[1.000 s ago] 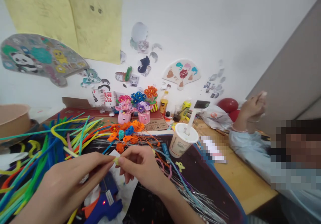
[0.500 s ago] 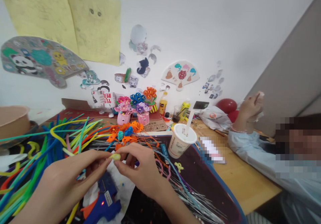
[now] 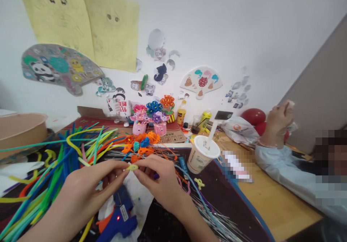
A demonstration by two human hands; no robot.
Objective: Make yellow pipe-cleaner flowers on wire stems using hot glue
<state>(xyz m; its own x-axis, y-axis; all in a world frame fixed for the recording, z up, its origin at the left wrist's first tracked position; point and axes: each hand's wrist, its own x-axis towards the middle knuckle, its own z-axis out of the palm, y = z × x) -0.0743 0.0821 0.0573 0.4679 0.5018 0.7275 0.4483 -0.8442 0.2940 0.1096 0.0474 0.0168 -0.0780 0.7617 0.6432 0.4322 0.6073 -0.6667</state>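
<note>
My left hand [image 3: 89,187] and my right hand [image 3: 159,180] meet over the table, and both pinch a small yellow-green pipe cleaner piece [image 3: 132,167] between thumbs and fingertips. Under them lie a blue glue gun [image 3: 119,222] with a lit red light and some white paper [image 3: 141,198]. Behind the hands sits a cluster of orange and blue pipe cleaner flowers [image 3: 141,142]. To the left, a big pile of coloured pipe cleaners [image 3: 54,166] fans out.
A paper cup with a straw [image 3: 202,155] stands right of my hands. Thin wires [image 3: 217,216] lie on the dark mat. Small flower pots [image 3: 150,121] and bottles line the wall. Another person's sleeve [image 3: 287,177] and raised hand [image 3: 278,121] are at the right.
The view shifted slightly, so everything sits a bit lower and to the right. My fingers turned the small yellow-green piece between them. The other person's hand rose a little.
</note>
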